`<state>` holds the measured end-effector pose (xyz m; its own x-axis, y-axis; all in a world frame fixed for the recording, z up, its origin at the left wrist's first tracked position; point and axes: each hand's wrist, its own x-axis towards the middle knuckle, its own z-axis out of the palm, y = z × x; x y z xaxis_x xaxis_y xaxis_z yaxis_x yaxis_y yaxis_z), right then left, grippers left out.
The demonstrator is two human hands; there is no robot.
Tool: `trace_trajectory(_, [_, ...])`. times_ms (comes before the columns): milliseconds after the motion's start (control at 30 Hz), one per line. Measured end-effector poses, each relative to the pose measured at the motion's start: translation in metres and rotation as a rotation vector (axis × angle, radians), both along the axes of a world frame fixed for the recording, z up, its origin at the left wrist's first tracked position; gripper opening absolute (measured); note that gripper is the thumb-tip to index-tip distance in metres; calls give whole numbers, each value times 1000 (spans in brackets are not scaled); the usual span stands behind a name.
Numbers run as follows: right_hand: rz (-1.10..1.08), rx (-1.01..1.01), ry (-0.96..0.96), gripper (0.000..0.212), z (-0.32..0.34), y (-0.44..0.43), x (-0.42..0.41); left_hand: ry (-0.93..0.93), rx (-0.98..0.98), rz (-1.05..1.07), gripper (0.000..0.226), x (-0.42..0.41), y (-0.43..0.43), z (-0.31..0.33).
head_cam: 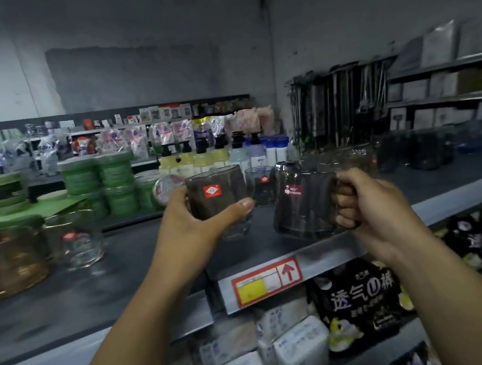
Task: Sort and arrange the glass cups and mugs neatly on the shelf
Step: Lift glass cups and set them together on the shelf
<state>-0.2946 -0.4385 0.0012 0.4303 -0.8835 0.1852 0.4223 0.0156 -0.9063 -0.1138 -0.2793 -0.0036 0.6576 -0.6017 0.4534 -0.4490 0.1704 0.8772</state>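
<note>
Left hand (188, 224) grasps an empty cup (217, 196); right hand (377, 204) grips the handle of an empty mug (304, 204). Both near the shelf (117, 278) front edge; bare board to my left.

Dim light where I stand. Bare grey wall (150, 16) ahead, darker patch (133, 71) across it, corner to my right. Dark shelf deck (117, 278) before me; grey metal shelving (445, 65) at far right.

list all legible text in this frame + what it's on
"RED CHERRY": red label on the mug held by the right hand.
"透气" and "裤": black package under the shelf; the smaller print is blurred.
Unreadable: the red diamond label on the glass in the left hand.
Unreadable: the price tag; only a red up arrow shows.
</note>
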Motion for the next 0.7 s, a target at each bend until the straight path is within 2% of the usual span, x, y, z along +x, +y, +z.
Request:
trace_trajectory(200, [-45,-23,70,43,-4,-58,-13,-39,109,-36,79,0,-53,1])
trace_trajectory(467, [91,3,111,41,-20,-136,-25,-68,221,46,90,-22,-109,-22])
trace_trajectory(700, [260,-48,145,41,-20,-212,-57,-49,227,151,96,-64,-170,-24])
